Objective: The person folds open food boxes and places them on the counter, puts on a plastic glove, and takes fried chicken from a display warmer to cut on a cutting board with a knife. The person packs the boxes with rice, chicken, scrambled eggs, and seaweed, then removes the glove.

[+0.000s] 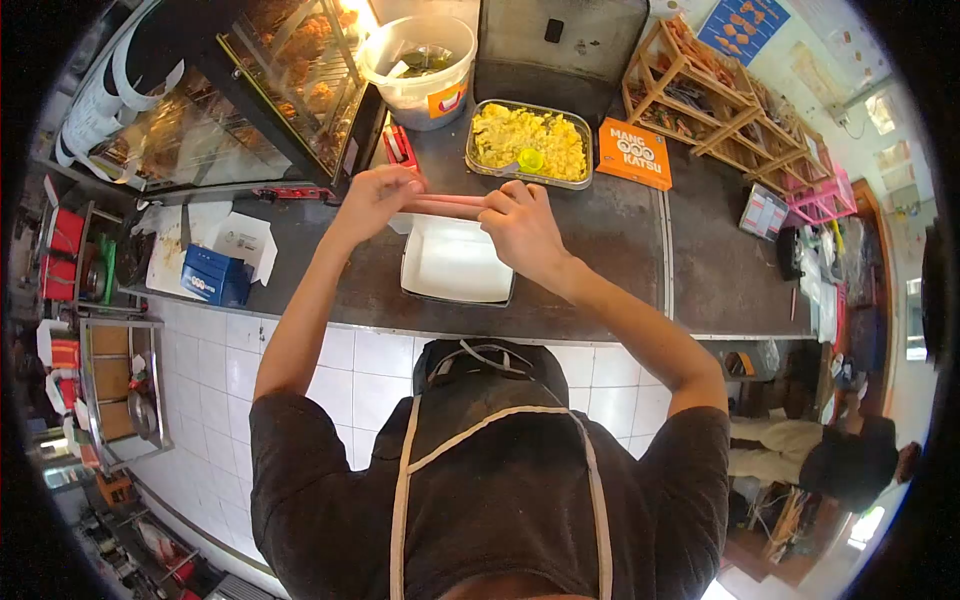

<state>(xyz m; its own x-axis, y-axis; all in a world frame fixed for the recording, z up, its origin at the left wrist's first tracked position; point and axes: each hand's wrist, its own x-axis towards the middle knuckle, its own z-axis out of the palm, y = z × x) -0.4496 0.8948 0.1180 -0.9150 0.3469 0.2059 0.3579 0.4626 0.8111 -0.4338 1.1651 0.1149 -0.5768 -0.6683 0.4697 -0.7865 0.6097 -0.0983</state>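
Note:
My left hand [378, 203] and my right hand [527, 230] are both closed, fingers pinched on opposite ends of a thin pinkish strip [448, 206]. What the strip is made of, I cannot make out. It runs level between them, just above the far side of a paper food box [455, 262]. White inside, the box stands open on the dark counter, nearer to my body than the hands. Beyond my right hand sits a metal tray of yellow chopped food [535, 135], with a yellow-green round thing [530, 160] at its front edge.
To the left stands a lit glass food warmer [250, 115], a white bucket [445, 85] behind it. An orange box [636, 153] lies right of the tray, near a wooden rack [700, 90]. At the far left are a blue box [217, 275] and white cartons. Another person [850, 462] is at right.

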